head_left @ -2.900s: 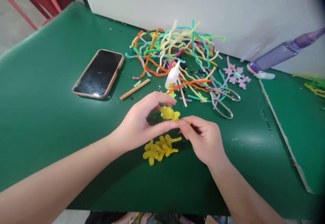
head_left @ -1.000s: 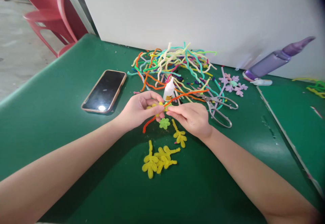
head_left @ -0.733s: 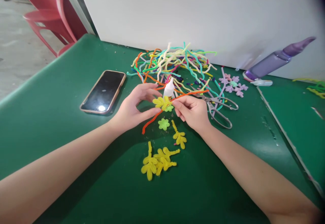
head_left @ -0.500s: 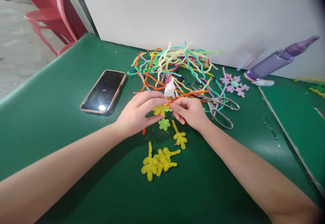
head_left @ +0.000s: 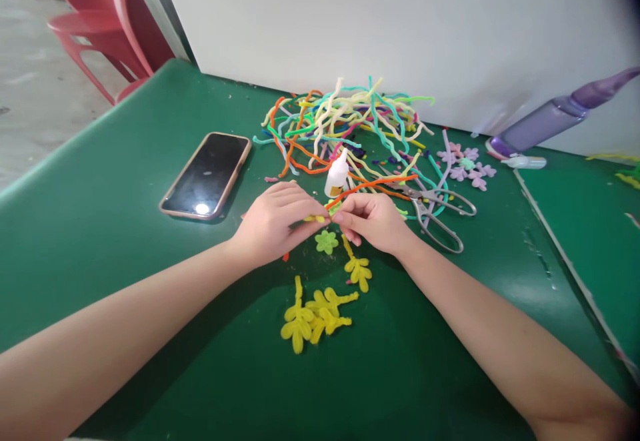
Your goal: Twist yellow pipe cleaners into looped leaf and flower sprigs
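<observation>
My left hand (head_left: pixel 275 222) pinches a yellow pipe-cleaner leaf (head_left: pixel 314 219), mostly covered by the fingers. Between the thumb and fingers of my right hand (head_left: pixel 376 222) is an orange pipe cleaner (head_left: pixel 375 185), its long end pointing up and to the right. The fingertips of both hands meet where the two pieces come together; the exact joint is hidden. Just behind them stands a small white glue bottle (head_left: pixel 337 177). A light green pipe-cleaner flower (head_left: pixel 327 242) lies below the hands, with one yellow leaf (head_left: pixel 359 271) beside it and several more yellow leaves (head_left: pixel 298 326) nearer me.
A tangled heap of coloured pipe cleaners (head_left: pixel 345 121) lies against the white wall. Metal scissors (head_left: pixel 445 202) rest right of my right hand. Pink and lilac flowers (head_left: pixel 477 173), a purple bottle (head_left: pixel 545 124) and a small clear tube (head_left: pixel 525 162) lie farther right. A phone (head_left: pixel 206 175) lies left.
The yellow leaf in my left hand has turned, so less of it shows now. My fingertips have drawn closer together. The view has shifted slightly.
</observation>
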`<state>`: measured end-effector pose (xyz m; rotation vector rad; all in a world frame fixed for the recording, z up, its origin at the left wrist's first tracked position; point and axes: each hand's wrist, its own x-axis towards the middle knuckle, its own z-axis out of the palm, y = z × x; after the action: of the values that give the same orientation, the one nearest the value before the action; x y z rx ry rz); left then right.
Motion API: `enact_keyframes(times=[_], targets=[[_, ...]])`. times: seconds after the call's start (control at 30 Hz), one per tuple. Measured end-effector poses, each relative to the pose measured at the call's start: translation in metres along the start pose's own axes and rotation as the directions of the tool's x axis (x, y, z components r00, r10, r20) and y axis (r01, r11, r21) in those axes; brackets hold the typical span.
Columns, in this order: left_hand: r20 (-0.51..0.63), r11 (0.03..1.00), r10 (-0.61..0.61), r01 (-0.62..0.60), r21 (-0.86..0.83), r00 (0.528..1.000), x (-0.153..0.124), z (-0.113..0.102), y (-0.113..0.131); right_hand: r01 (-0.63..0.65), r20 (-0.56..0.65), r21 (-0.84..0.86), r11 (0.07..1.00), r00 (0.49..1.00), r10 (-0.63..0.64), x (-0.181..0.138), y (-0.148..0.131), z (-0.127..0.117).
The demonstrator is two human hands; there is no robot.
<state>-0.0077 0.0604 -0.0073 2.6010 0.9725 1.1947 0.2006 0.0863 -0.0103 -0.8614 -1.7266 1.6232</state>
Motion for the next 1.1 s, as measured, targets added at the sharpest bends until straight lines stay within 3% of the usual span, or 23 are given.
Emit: enact_keyframes(times=[0.07,0.17,0.27,0.37,0.47,0.63,0.7,0.77,0.83,0.97,1.1], targets=[[-0.005,0.987,-0.152,0.152,-0.049,0.988,0.000,0.000,0.002,0.016,-0.006,-0.025,1.000,1.000,-0.016,0.001,0.000,0.000],[0.053,0.920,-0.370,0.373,-0.120,0.928,0.000,-0.001,0.002,0.040,-0.013,-0.079,0.996,0.999,-0.041,0.001,0.001,0.001],[0.114,0.833,-0.501,0.513,-0.206,0.858,0.000,-0.001,0.000,0.087,-0.039,-0.172,0.981,0.995,-0.095,0.000,0.001,0.004],[0.155,0.738,-0.577,0.593,-0.321,0.802,0.001,-0.001,-0.001,0.188,-0.055,-0.373,0.909,0.973,-0.224,-0.001,0.000,0.006],[0.185,0.661,-0.612,0.626,-0.414,0.769,0.003,-0.001,-0.002,0.300,-0.024,-0.600,0.741,0.920,-0.391,-0.002,0.001,0.006],[0.230,0.605,-0.601,0.624,-0.494,0.765,0.004,-0.002,-0.004,0.393,0.090,-0.837,0.381,0.785,-0.612,-0.004,0.002,0.004],[0.260,0.569,-0.586,0.618,-0.542,0.768,0.004,-0.003,-0.006,0.390,0.154,-0.894,0.223,0.733,-0.663,-0.004,0.001,0.004],[0.298,0.522,-0.567,0.615,-0.592,0.768,0.004,-0.004,-0.007,0.372,0.183,-0.917,0.147,0.718,-0.671,-0.005,0.000,0.003],[0.335,0.497,-0.546,0.619,-0.608,0.768,0.004,-0.004,-0.008,0.363,0.160,-0.911,0.197,0.749,-0.643,-0.004,0.001,0.003],[0.335,0.555,-0.512,0.602,-0.573,0.791,0.000,-0.002,-0.006,0.288,0.033,-0.838,0.463,0.874,-0.485,-0.003,0.004,0.001],[0.186,0.759,-0.468,0.501,-0.416,0.864,-0.006,0.001,-0.003,0.230,-0.061,-0.756,0.612,0.907,-0.416,-0.003,0.006,0.001]])
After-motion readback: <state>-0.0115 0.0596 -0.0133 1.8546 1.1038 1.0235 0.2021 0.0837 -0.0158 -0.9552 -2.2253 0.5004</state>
